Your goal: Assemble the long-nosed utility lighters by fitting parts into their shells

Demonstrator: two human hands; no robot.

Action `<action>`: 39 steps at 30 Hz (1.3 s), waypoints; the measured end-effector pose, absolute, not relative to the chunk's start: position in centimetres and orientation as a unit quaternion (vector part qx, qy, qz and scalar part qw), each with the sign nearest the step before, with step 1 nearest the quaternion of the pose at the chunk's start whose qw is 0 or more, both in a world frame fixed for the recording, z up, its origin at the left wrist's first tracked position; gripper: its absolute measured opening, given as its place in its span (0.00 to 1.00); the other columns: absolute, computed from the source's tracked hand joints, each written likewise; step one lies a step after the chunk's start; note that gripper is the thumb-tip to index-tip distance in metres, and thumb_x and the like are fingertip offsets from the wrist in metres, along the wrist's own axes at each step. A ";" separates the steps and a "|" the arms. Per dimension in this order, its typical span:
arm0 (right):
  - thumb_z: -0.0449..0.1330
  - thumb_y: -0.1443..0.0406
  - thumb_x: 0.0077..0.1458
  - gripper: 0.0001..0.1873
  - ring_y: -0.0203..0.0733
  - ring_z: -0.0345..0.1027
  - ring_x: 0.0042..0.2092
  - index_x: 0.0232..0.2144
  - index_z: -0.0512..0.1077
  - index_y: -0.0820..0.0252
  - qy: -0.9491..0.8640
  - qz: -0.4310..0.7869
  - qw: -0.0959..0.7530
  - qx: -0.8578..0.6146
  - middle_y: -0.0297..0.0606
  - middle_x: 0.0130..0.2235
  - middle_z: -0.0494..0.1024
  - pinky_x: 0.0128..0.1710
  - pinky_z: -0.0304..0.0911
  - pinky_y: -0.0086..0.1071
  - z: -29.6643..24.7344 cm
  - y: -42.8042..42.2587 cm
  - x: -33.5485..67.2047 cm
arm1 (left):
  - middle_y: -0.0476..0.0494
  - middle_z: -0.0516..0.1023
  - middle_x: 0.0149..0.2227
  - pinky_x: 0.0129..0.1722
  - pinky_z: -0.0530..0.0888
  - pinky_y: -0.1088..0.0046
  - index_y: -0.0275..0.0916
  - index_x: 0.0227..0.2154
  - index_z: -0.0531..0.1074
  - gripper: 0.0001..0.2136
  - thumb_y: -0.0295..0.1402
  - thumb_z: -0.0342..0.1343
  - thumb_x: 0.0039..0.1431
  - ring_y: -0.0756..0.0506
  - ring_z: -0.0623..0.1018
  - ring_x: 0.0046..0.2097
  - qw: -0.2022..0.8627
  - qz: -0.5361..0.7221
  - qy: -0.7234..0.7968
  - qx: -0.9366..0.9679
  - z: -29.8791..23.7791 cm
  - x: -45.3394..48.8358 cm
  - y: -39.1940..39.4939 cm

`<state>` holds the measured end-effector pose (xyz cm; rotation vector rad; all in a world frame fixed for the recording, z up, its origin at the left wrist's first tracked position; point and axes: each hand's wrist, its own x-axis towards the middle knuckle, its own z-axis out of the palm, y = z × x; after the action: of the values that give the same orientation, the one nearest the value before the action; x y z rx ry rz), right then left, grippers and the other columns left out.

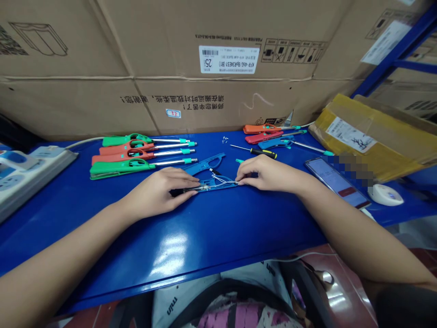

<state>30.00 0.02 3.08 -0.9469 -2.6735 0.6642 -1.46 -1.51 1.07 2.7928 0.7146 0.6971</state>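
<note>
My left hand (160, 193) lies palm down on the blue table (211, 232), its fingers pressed onto an opened blue lighter half (218, 183) with a metal tube and thin wires inside. My right hand (264, 173) pinches the wires at the right end of that same half. The other blue shell half (205, 165) lies just behind it, empty. A screwdriver (254, 151) with a black and yellow handle lies behind my right hand.
Several assembled green and red long-nosed lighters (136, 155) lie in a row at back left. Three more lighters (273, 135) lie at back right. A phone (336, 181), a tape roll (385, 195), a yellow parcel (372, 136), a power strip (27, 171) and cardboard boxes (170, 64) surround the table.
</note>
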 end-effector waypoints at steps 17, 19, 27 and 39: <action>0.66 0.65 0.57 0.05 0.39 0.74 0.38 0.34 0.80 0.62 -0.896 0.289 0.128 -0.311 0.40 0.36 0.80 0.42 0.68 0.32 2.9 0.4 30.0 | 0.44 0.85 0.43 0.47 0.81 0.66 0.42 0.45 0.81 0.10 0.34 0.58 0.65 0.44 0.83 0.45 0.112 0.246 0.242 0.932 1.1 -1.3 -1.6; 0.66 0.65 0.57 0.05 0.39 0.74 0.38 0.34 0.80 0.62 -0.900 0.285 0.123 -0.307 0.40 0.36 0.81 0.42 0.68 0.32 3.1 0.4 30.1 | 0.43 0.85 0.43 0.46 0.81 0.66 0.41 0.45 0.81 0.10 0.33 0.58 0.66 0.43 0.83 0.45 0.110 0.245 0.240 0.933 1.1 -1.3 -1.6; 0.56 0.70 0.63 0.12 0.38 0.72 0.38 0.37 0.81 0.61 -0.933 0.202 0.090 -0.285 0.40 0.38 0.78 0.42 0.67 0.32 3.5 0.1 30.4 | 0.43 0.85 0.43 0.46 0.81 0.66 0.42 0.45 0.81 0.10 0.34 0.57 0.66 0.44 0.83 0.44 0.109 0.245 0.244 0.932 1.1 -1.3 -1.6; 0.53 0.73 0.63 0.13 0.42 0.69 0.42 0.37 0.78 0.63 -0.944 0.149 0.071 -0.285 0.42 0.40 0.75 0.46 0.64 0.36 3.0 -0.1 30.1 | 0.43 0.85 0.43 0.46 0.81 0.65 0.41 0.46 0.81 0.10 0.34 0.57 0.66 0.44 0.83 0.45 0.109 0.243 0.245 0.932 1.1 -1.3 -1.6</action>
<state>30.07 -0.12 3.05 -0.8574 -2.8383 0.4477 -1.35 -1.63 1.08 2.7409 0.7213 0.7142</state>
